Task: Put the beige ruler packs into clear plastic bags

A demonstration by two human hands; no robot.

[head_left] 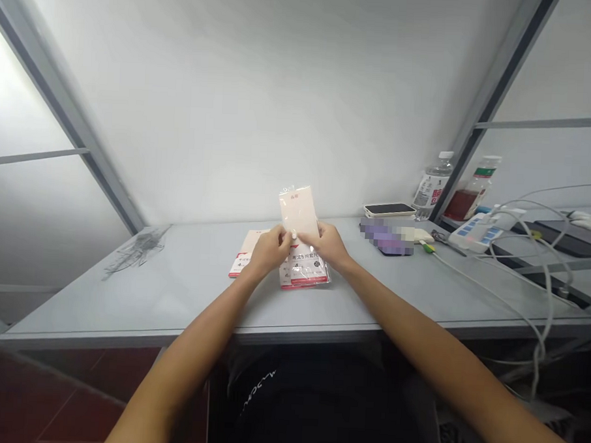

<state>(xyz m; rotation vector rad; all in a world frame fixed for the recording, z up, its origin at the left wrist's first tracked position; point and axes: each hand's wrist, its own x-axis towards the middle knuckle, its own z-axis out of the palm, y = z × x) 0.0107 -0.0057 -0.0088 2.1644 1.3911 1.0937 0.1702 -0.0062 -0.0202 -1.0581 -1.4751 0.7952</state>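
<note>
Over the light grey, flat table, both of my hands are close together, pinching one thin, clear plastic packet with a pale pink card, red marks and dark writing. My left hand has its side and my right hand has the other, with my thumbs near its middle. A tiny, round white thing shows between my thumbs, but I can't tell what it is. The packet tips up, with its top toward the white wall. Something like it peeks out behind its lower left edge. Just past my left hand, a pink, white and red flat pack lies on the table. Far off to my right are a flat phone with a pale case, a blurry purple thing, a clear bottle with a white label and a chunky white power strip. A black, wispy tangle lies to my left.
</note>
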